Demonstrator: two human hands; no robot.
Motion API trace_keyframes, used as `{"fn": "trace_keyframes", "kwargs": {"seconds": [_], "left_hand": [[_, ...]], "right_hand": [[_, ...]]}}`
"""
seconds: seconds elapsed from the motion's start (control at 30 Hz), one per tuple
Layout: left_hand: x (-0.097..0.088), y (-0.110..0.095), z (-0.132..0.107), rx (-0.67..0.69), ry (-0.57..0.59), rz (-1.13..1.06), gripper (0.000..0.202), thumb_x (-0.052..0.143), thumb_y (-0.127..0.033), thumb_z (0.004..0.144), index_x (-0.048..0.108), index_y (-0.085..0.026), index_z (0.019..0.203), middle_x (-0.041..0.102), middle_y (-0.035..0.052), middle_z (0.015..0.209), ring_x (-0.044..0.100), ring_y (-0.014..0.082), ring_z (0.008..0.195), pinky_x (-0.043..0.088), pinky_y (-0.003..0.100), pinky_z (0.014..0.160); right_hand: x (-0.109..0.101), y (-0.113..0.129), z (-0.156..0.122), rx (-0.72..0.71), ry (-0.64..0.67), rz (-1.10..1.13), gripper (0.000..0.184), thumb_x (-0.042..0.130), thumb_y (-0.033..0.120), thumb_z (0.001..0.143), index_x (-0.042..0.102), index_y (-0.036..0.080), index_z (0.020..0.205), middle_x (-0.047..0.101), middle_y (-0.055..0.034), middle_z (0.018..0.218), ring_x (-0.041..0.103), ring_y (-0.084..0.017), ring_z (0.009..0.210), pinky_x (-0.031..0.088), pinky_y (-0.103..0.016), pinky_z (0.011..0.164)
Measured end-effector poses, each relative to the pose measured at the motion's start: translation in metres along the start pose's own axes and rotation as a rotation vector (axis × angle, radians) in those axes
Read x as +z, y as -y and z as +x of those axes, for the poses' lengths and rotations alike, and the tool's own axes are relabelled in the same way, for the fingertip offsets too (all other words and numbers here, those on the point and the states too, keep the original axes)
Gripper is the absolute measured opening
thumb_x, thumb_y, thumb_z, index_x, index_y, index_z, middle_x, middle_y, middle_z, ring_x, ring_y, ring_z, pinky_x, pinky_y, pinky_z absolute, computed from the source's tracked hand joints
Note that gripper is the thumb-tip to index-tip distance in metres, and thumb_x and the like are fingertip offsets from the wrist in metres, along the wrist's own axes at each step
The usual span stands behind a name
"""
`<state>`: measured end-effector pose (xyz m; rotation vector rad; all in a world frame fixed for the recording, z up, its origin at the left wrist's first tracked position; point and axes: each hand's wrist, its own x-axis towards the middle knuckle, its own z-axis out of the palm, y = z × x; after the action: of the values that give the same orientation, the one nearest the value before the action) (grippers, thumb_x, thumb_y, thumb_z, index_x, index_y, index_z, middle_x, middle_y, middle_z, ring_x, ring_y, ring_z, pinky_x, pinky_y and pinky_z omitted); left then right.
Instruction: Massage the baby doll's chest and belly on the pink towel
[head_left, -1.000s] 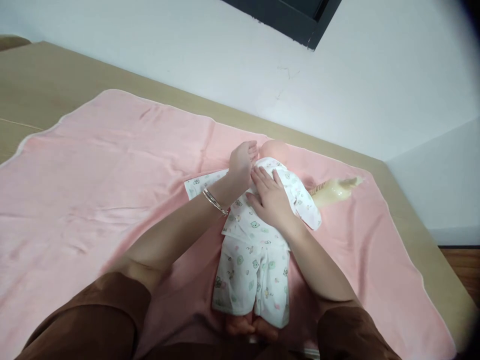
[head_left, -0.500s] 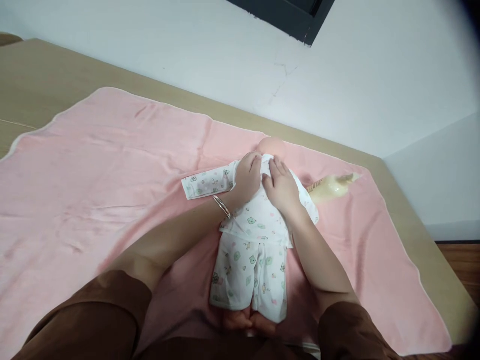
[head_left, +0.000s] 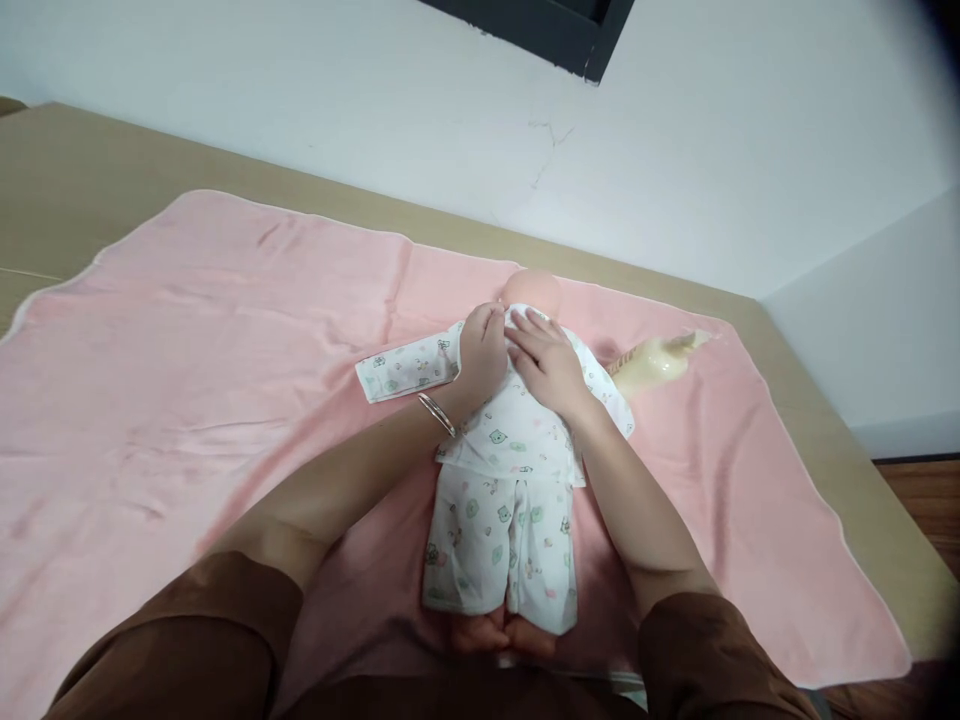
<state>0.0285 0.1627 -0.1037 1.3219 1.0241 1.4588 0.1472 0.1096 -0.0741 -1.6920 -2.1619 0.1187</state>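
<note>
A baby doll (head_left: 529, 292) lies on its back on a pink blanket (head_left: 187, 340), dressed in a white printed top (head_left: 517, 430) and matching trousers (head_left: 501, 540). My left hand (head_left: 481, 350), with a bangle on the wrist, is closed on the top's collar by the doll's neck. My right hand (head_left: 546, 362) lies on the doll's chest with its fingers pressed on the same collar edge. The doll's bare right arm (head_left: 652, 358) sticks out to the right. An empty sleeve (head_left: 405, 366) lies flat to the left. The doll's feet (head_left: 502, 636) show below the trousers.
The blanket covers a tan surface (head_left: 67, 170) that meets a white wall (head_left: 450, 110) at the back. A dark frame (head_left: 555, 30) hangs at the top. Wooden floor (head_left: 926, 505) shows at the far right past the surface's edge.
Both hands moved up from the doll's chest to the collar at its neck. My left hand closed on the fabric there. The view shifted slightly.
</note>
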Motion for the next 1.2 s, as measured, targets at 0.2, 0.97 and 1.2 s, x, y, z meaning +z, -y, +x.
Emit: {"fn": "trace_keyframes", "kwargs": {"seconds": [0.2, 0.97, 1.2], "left_hand": [[0.000, -0.001, -0.001, -0.008, -0.024, -0.006, 0.024, 0.040, -0.028, 0.098, 0.062, -0.022, 0.089, 0.070, 0.0060, 0.104, 0.063, 0.0192, 0.106, 0.047, 0.033, 0.099], [-0.008, 0.013, -0.002, 0.306, 0.230, 0.576, 0.031, 0.045, -0.015, 0.086, 0.063, -0.017, 0.111, 0.069, 0.0097, 0.116, 0.062, 0.0253, 0.114, 0.048, 0.043, 0.105], [-0.006, 0.011, -0.007, 0.356, 0.163, 0.757, 0.028, 0.047, -0.024, 0.090, 0.063, -0.014, 0.111, 0.069, 0.0143, 0.115, 0.061, 0.0295, 0.113, 0.047, 0.046, 0.104]], "right_hand": [[0.017, 0.027, -0.016, 0.318, -0.161, -0.148, 0.062, 0.040, 0.037, 0.099, 0.038, 0.001, 0.150, 0.035, -0.0267, 0.157, 0.029, -0.042, 0.148, 0.028, -0.063, 0.118], [-0.001, -0.003, -0.006, 0.437, -0.223, -0.121, 0.038, 0.037, 0.034, 0.095, 0.071, 0.017, 0.099, 0.075, -0.0118, 0.098, 0.067, -0.029, 0.094, 0.048, -0.038, 0.086], [0.000, -0.009, 0.005, 0.456, -0.142, -0.201, 0.049, 0.044, 0.048, 0.096, 0.064, 0.008, 0.116, 0.070, -0.0211, 0.110, 0.064, -0.036, 0.106, 0.046, -0.043, 0.091]]}}
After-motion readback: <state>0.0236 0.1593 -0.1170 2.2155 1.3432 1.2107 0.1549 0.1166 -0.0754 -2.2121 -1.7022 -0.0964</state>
